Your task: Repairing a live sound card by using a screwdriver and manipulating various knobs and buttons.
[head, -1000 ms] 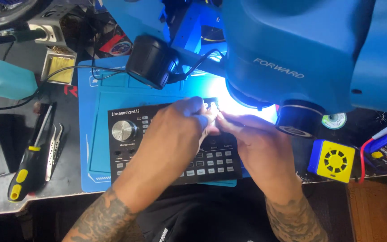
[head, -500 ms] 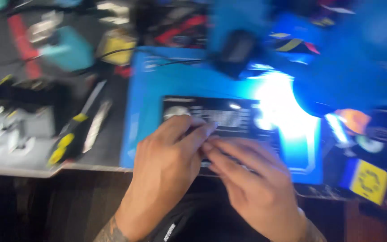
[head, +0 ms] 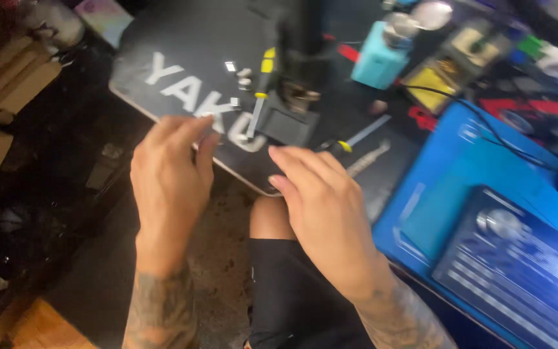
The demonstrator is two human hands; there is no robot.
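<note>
Both hands are held open and empty, the left hand (head: 169, 171) nearest small metal parts (head: 243, 77) on the dark mat (head: 182, 52), best pinched singly; the right hand (head: 324, 213) hovers beside.

I'm at an electronics repair bench, a workshop. Blue work mat (head: 485, 174) under a dark circuit-panel device (head: 518, 265), black mat (head: 182, 71) with small loose parts (head: 243, 74), screwdrivers (head: 259, 106) (yellow-tipped), tweezers (head: 369, 158), a teal bottle (head: 382, 55), cables (head: 485, 126), cardboard boxes (head: 8, 84) stacked at the side.
</note>
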